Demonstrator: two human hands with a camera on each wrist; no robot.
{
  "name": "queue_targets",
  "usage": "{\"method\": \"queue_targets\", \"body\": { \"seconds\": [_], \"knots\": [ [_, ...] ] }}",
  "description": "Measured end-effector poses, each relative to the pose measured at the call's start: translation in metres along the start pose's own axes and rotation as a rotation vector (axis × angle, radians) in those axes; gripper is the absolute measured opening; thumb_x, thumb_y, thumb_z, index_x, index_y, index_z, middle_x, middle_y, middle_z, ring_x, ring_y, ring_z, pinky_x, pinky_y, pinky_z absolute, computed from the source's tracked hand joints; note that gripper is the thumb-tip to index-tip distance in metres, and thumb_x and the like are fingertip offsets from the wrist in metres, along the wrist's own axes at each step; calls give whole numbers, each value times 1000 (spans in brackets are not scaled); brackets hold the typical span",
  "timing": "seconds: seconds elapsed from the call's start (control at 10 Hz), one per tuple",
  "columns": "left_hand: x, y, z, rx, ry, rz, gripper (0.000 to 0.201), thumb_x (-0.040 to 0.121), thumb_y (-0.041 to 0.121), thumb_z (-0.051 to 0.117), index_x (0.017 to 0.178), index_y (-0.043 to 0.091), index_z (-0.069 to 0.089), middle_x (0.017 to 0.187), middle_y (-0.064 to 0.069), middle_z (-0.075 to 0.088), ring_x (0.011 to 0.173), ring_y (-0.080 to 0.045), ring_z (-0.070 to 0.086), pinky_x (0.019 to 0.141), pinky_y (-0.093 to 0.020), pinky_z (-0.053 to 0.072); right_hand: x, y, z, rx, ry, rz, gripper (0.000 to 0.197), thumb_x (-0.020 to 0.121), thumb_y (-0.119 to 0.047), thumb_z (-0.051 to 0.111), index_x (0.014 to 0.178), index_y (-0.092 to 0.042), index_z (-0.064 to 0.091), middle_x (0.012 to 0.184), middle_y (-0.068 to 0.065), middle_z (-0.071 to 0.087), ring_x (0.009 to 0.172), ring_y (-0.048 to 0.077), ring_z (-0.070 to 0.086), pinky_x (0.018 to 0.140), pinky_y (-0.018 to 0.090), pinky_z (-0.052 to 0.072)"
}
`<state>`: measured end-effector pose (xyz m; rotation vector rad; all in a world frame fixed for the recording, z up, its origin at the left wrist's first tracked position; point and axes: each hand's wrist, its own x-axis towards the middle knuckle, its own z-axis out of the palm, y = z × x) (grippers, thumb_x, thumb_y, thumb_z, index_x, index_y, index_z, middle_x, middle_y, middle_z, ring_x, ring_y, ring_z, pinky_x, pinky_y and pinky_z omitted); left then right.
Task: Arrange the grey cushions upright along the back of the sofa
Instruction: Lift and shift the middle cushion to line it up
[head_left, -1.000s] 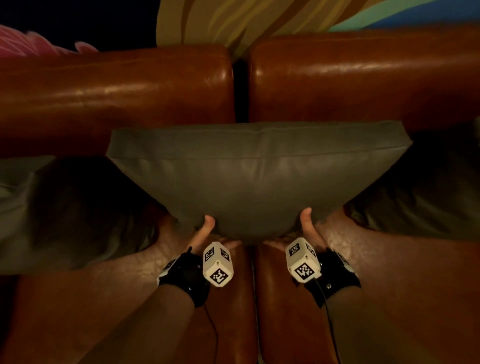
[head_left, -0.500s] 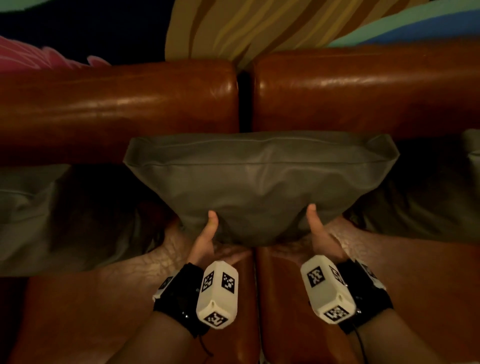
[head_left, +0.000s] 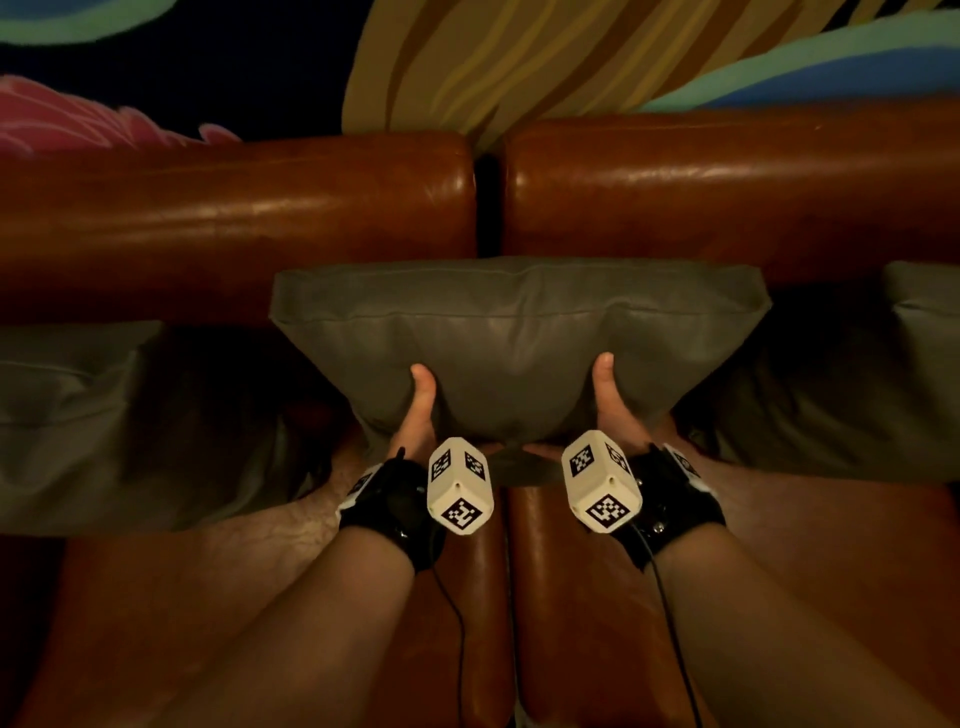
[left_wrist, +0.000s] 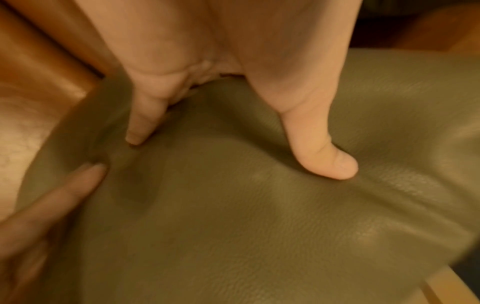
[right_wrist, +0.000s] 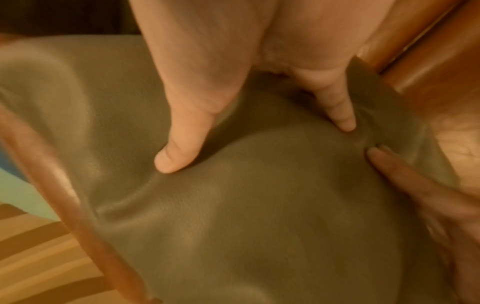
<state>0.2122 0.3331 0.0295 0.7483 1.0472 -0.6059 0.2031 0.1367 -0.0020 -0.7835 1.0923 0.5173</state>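
Note:
A grey leather cushion (head_left: 519, 332) stands upright in the middle of the brown leather sofa, its top edge against the sofa back (head_left: 234, 208). My left hand (head_left: 415, 415) grips its lower front, thumb pressed into the face and fingers tucked under the bottom edge. My right hand (head_left: 610, 410) holds the same cushion in mirror fashion. In the left wrist view the left hand (left_wrist: 233, 148) pinches the cushion (left_wrist: 259, 226) between thumb and fingers. The right wrist view has the right hand (right_wrist: 254, 148) pinching the cushion (right_wrist: 259, 216) too. Two more grey cushions lean at the left (head_left: 67, 415) and at the right (head_left: 883, 374).
The sofa seat (head_left: 779, 571) of cracked brown leather spreads below my forearms, split by a seam in the middle. A wall with a colourful mural (head_left: 519, 57) rises behind the sofa back.
The cushion has been pushed back and lower against the sofa back. Both hands moved forward with it, thumbs higher on its face, and my head has come closer.

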Motion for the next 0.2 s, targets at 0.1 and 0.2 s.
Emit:
{"method": "queue_targets", "body": {
  "seconds": [0.1, 0.2],
  "knots": [
    [-18, -12, -10, -45, -56, -23, 92, 74, 71, 59, 139, 8, 43, 139, -24, 50, 119, -40, 55, 94, -57, 45, -33, 7, -4, 90, -76, 16, 109, 64, -61, 85, 154, -30, 33, 161, 16, 37, 131, 49, 50, 94, 68, 52],
    [-32, -19, -38, 97, 64, 53, 73, 88, 52, 59, 148, 19, 35, 151, -15, 42, 126, -32, 52, 93, -53, 46, -56, 20, -26, 89, -50, -9, 64, 99, -35, 63, 155, -24, 34, 164, 19, 33, 136, 40, 49, 109, 59, 45]
  ]
}}
